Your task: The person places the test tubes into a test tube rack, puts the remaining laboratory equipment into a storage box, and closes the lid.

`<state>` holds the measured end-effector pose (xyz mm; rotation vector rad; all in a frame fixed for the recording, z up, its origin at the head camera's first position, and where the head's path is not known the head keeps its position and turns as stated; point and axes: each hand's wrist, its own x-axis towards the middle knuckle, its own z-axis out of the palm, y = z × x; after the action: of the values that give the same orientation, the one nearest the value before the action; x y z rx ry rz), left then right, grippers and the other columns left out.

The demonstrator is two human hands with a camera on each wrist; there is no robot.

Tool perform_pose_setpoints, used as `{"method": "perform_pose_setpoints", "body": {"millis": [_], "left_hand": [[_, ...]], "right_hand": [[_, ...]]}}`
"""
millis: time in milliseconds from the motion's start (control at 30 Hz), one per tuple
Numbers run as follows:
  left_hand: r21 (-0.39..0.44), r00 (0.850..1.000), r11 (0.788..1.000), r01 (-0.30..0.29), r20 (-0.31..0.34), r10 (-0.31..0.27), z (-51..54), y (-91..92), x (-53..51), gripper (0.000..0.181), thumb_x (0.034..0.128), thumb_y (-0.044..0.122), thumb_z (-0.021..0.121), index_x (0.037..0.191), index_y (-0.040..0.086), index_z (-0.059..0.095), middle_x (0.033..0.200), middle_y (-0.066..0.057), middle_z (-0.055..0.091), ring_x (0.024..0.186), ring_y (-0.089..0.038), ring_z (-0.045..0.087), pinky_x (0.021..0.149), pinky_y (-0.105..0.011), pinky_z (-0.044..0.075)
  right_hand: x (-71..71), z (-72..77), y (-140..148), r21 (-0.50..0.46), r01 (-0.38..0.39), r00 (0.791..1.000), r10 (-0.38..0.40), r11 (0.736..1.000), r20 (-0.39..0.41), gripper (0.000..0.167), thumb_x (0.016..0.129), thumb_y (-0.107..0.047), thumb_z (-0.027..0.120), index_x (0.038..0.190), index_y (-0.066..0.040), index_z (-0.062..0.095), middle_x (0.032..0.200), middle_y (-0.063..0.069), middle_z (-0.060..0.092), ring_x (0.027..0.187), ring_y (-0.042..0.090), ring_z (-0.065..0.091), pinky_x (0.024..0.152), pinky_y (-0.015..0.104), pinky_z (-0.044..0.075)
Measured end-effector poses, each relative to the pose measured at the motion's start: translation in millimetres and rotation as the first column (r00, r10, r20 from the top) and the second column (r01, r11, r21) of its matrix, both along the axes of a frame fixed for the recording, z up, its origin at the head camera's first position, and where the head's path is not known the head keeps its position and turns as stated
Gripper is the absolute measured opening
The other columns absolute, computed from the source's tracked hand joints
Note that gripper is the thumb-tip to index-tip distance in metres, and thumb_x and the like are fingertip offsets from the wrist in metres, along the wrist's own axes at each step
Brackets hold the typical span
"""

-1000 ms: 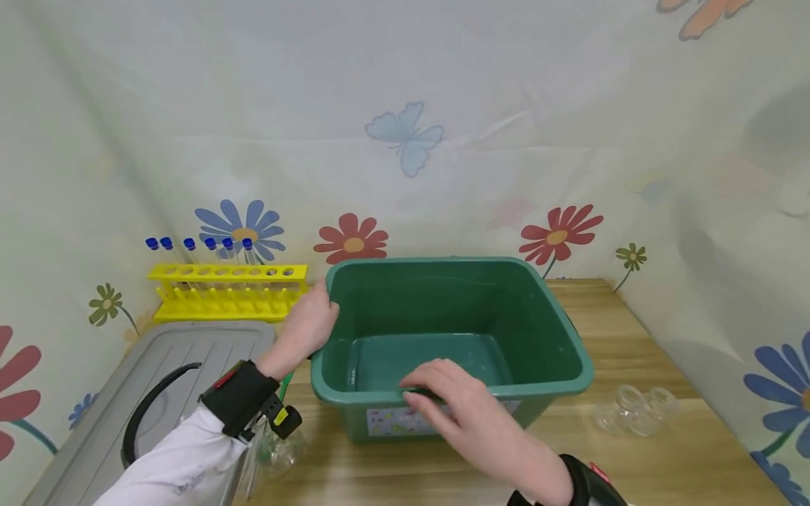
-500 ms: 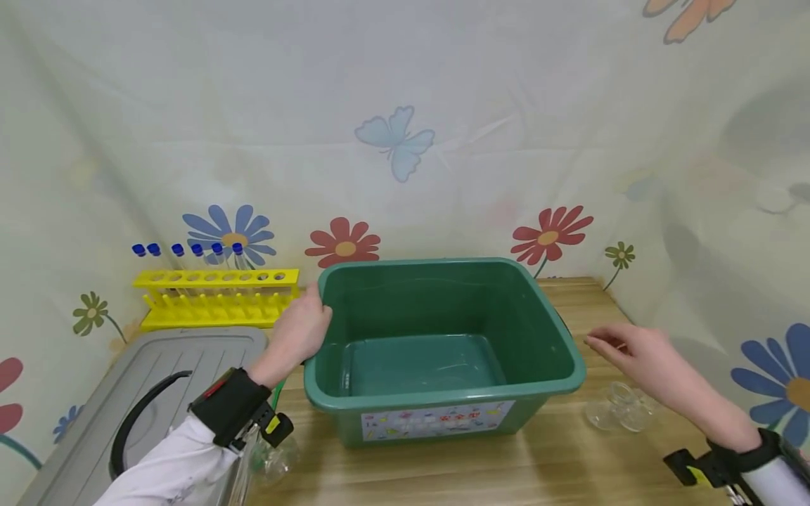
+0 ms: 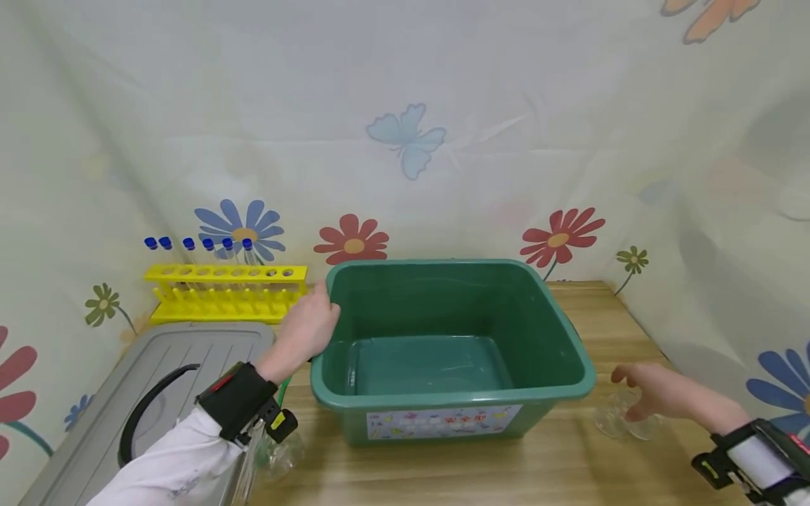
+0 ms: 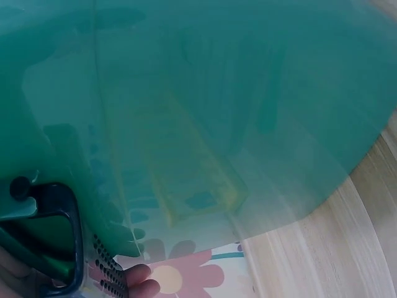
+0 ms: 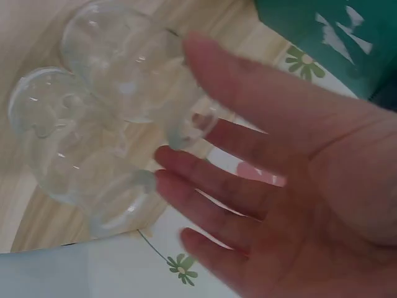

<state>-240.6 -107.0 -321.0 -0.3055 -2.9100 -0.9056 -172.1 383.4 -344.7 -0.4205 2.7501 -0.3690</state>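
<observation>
A deep green plastic tub (image 3: 443, 400) with a printed label stands in the middle of the table. My left hand (image 3: 306, 327) grips its left rim. In the left wrist view, a dark handle (image 4: 73, 230) shows on the tub, with some fingertips (image 4: 141, 284) beside it. On the right of the tub sit two clear round glass flasks (image 3: 610, 422), necks upward. My right hand (image 3: 658, 393) is over them with fingers spread. In the right wrist view, thumb and fingers are around one flask's neck (image 5: 192, 127); whether they touch it I cannot tell. The other flask (image 5: 68, 136) is beside it.
A yellow test-tube rack (image 3: 221, 288) with several blue-capped tubes stands at the back left. Before it lies a grey lid (image 3: 171, 393) bearing a black curved strip (image 3: 142, 414). More clear glassware (image 3: 278, 453) is partly hidden under the left wrist. A flowered sheet backs the table.
My right hand has left the tub's front rim and moved right, then down over the flasks, its fingers spreading. The left hand has stayed on the tub's left rim.
</observation>
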Motion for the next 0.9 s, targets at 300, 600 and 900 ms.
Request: {"method": "perform_pose_setpoints", "body": {"millis": [300,600,900], "left_hand": [[0.038,1.000,0.999,0.003,0.008,-0.003,0.4,0.7,0.2,0.032,0.0922,0.009,0.043,0.118,-0.008,0.038,0.080,-0.014,0.051,0.064,-0.022,0.057,0.054,-0.031,0.051],[0.034,1.000,0.999,0.007,0.004,-0.007,-1.2,3.9,-3.1,0.036,0.0918,0.010,0.043,0.121,-0.009,0.037,0.079,-0.013,0.051,0.067,-0.022,0.057,0.058,-0.033,0.051],[0.043,1.000,0.999,-0.007,0.020,0.006,-1.4,0.8,-1.8,0.033,0.0918,0.010,0.043,0.119,-0.009,0.037,0.076,-0.012,0.051,0.066,-0.022,0.058,0.058,-0.032,0.051]], "right_hand": [[0.1,-4.7,-1.4,0.003,-0.022,0.998,0.022,1.000,-0.063,0.030,0.061,-0.004,0.079,0.084,0.003,0.060,0.081,0.010,0.061,0.072,0.028,0.058,0.062,0.041,0.048],[2.6,-4.3,-10.4,-0.002,0.017,0.994,-0.017,1.000,-0.111,0.020,0.066,-0.005,0.077,0.080,0.000,0.063,0.077,0.007,0.062,0.069,0.024,0.059,0.060,0.040,0.048],[-3.2,-2.2,-8.7,-0.029,-0.041,0.972,0.033,0.999,-0.233,0.019,0.066,0.002,0.074,0.081,0.005,0.063,0.075,0.008,0.062,0.063,0.019,0.056,0.054,0.033,0.047]]}}
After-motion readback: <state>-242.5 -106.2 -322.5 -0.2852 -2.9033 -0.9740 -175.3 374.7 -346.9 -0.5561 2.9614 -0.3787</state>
